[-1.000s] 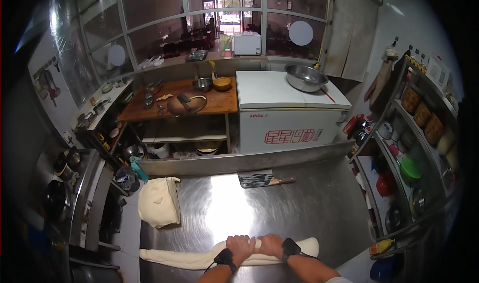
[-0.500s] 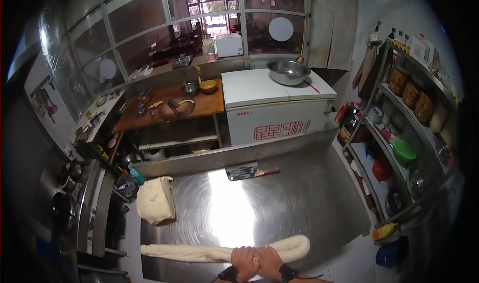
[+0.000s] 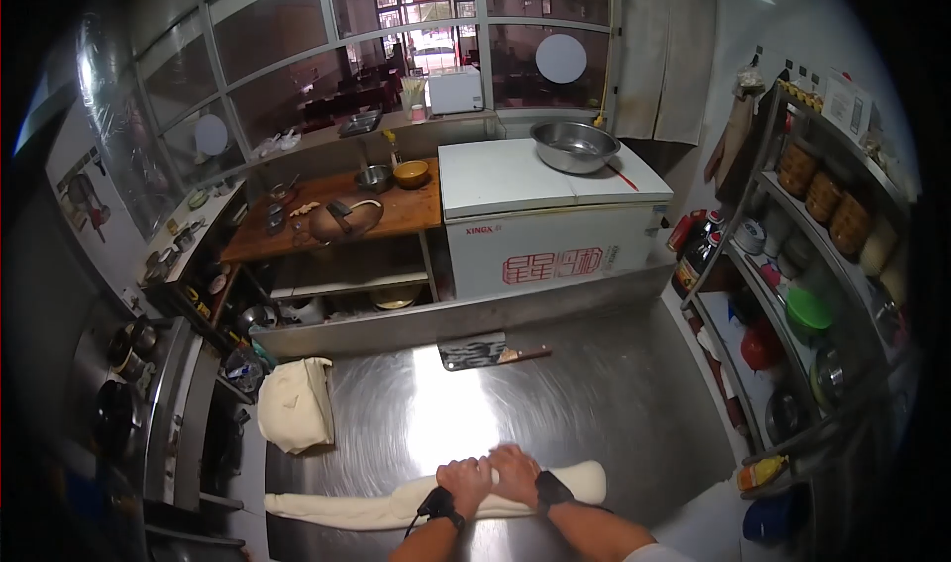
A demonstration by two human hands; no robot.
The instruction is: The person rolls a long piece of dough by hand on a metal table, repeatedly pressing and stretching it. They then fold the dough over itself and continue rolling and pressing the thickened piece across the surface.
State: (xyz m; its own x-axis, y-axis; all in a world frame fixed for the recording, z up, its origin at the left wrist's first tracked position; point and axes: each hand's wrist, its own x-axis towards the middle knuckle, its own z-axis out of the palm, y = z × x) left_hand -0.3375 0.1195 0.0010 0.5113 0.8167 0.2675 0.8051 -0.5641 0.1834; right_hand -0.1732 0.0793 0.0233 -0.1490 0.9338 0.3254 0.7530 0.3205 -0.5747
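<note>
A long pale roll of dough (image 3: 342, 511) lies along the near side of the steel worktop, with a thick rounded right end. My left hand (image 3: 464, 486) is closed on the middle of it, fingers curled over the top. Right beside it, my right hand (image 3: 515, 476) also grips the dough, and a bit of dough shows between the two. Dark bands circle both wrists. Farther left sits a large block of dough (image 3: 295, 406). A cleaver (image 3: 474, 352) with a wooden handle lies flat toward the back of the worktop.
The steel worktop (image 3: 614, 394) has a raised back edge. Behind it stand a white chest freezer (image 3: 555, 227) with a metal basin (image 3: 577, 148) and a wooden table (image 3: 411, 205) with bowls. Shelves (image 3: 753, 364) rise at right; a stove (image 3: 168, 413) is at left.
Both hands have moved slightly up and away from me, bunching the dough at its middle. The folded loop at the right end is now pressed closer together. The view has shifted a little.
</note>
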